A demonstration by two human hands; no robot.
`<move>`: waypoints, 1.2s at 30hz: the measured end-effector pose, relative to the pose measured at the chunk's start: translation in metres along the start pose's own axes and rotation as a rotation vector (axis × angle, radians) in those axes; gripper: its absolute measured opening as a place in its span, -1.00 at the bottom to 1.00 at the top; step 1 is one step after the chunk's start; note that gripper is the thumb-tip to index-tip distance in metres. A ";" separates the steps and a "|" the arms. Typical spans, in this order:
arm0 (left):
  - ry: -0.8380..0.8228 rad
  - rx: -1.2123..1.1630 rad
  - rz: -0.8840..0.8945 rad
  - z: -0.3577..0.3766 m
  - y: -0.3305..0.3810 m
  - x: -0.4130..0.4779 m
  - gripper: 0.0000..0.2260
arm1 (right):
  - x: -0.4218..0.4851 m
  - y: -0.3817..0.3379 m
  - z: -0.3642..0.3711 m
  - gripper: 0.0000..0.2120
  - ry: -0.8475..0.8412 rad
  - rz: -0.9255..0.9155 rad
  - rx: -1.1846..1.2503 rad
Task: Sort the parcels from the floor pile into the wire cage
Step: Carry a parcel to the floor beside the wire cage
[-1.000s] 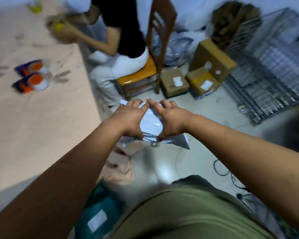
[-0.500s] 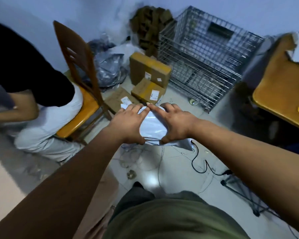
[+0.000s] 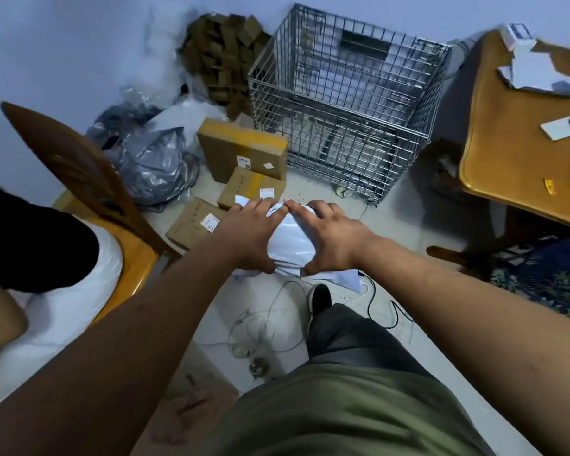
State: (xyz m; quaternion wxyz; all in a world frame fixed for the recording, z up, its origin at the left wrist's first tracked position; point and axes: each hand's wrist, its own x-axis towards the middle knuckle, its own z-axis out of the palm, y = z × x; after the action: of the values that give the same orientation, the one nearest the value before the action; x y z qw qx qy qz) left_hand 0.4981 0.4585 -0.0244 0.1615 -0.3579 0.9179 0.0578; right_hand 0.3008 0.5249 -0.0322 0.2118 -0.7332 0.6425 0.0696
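While a white parcel (image 3: 288,241) in plastic wrap is held out at the centre of the frame, the head view shows the left hand (image 3: 247,235) and the right hand (image 3: 333,235) clasping it from either side. Their fingers are spread over its top, their thumbs are tucked under its near edge, and the index fingertips almost meet at the far edge. The parcel is above the tiled floor, on the near side of the wire cage (image 3: 346,103), which stands open-topped in the upper middle of the frame. Through the mesh only pale flat shapes low down and a dark plate on the far wall can be made out; what they are cannot be told.

Three labelled cartons lie on the floor left of the cage: a large box (image 3: 241,149) just beside it, a medium box (image 3: 249,189) in front of that, and a small box (image 3: 191,225) nearest the wooden chair (image 3: 79,166). Grey plastic bags (image 3: 152,159) are heaped at centre left, and brown cardboard scraps (image 3: 224,57) are piled in the corner above them. Another person in a black top (image 3: 30,245) sits on the chair at the left edge. A wooden table (image 3: 507,159) at the right edge carries white papers. Loose cables (image 3: 264,324) trail across the floor below the parcel.
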 end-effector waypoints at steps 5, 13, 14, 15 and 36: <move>-0.058 -0.055 -0.019 -0.003 -0.027 0.074 0.08 | 0.068 0.043 -0.014 0.28 -0.030 -0.003 -0.002; -0.070 -0.133 -0.113 -0.010 -0.080 0.185 0.08 | 0.187 0.107 -0.048 0.24 -0.054 -0.074 -0.033; -0.073 -0.144 -0.116 -0.008 -0.086 0.196 0.07 | 0.199 0.113 -0.051 0.24 -0.063 -0.081 -0.034; -0.073 -0.153 -0.116 -0.007 -0.090 0.206 0.06 | 0.210 0.118 -0.054 0.24 -0.070 -0.083 -0.037; -0.080 -0.043 0.220 0.182 -0.177 0.566 -0.07 | 0.472 0.309 0.126 0.25 0.030 0.278 0.203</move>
State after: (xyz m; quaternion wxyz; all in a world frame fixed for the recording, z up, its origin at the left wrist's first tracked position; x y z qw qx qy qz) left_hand 0.2726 0.0068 -0.3852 0.1830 -0.2558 0.9430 0.1089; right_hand 0.0996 0.1185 -0.3903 0.2637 -0.6129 0.7445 0.0221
